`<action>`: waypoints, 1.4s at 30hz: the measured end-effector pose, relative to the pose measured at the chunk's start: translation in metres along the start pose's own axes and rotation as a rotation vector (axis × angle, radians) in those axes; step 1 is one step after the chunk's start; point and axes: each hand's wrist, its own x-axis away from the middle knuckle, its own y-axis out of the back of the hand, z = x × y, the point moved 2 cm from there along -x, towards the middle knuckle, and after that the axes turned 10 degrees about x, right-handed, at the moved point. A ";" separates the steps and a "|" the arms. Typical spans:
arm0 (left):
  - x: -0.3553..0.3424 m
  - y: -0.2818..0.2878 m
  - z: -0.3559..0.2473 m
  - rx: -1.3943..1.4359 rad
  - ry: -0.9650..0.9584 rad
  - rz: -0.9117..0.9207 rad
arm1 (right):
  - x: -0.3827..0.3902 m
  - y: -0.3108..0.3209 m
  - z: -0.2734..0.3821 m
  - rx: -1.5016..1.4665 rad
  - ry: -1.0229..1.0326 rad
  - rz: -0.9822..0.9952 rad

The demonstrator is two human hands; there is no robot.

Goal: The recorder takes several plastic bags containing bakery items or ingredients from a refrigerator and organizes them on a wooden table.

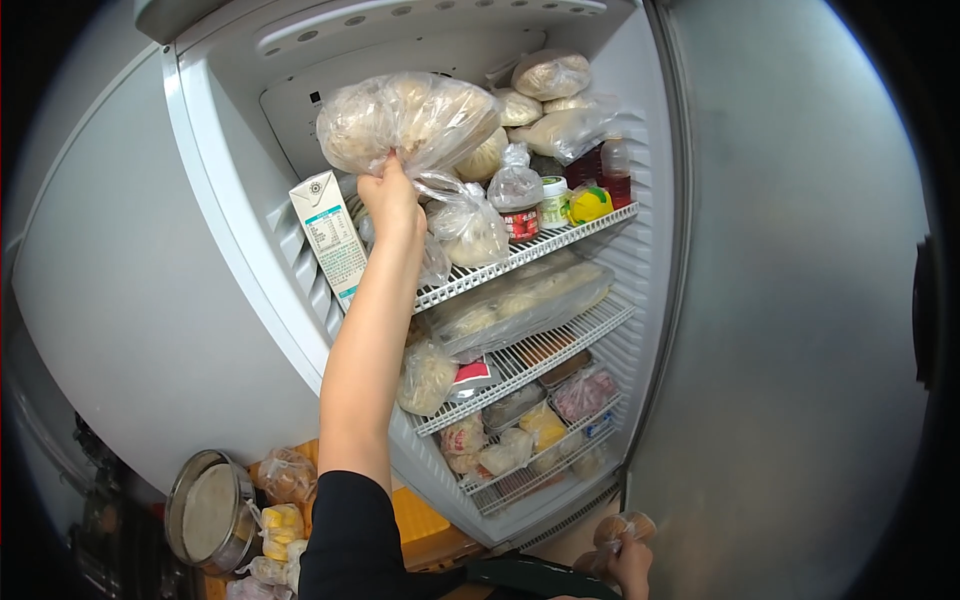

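Note:
My left arm reaches up to the top shelf of an open refrigerator. There my left hand (393,205) is closed round the gathered neck of a clear plastic bag (408,118) filled with pale, lumpy food that I cannot make out. Below and beside it on the shelf sits a knotted clear bag (470,228) of pale food. A white carton (330,235) stands left of the wrist. Low at the bottom right, my right hand (630,565) is closed on a bag of brown, round food (622,528), partly cut off by my body.
On the top shelf (545,246) are more bagged pale foods (552,75), a red-labelled jar (520,224), a white-and-green jar (553,203) and dark red bottles (615,175). Lower shelves hold several bags. The refrigerator door (780,300) stands at right; a metal pan (210,510) is lower left.

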 end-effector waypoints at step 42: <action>0.369 0.146 -0.046 -0.661 0.552 1.845 | 0.003 0.051 0.098 -1.097 0.454 0.523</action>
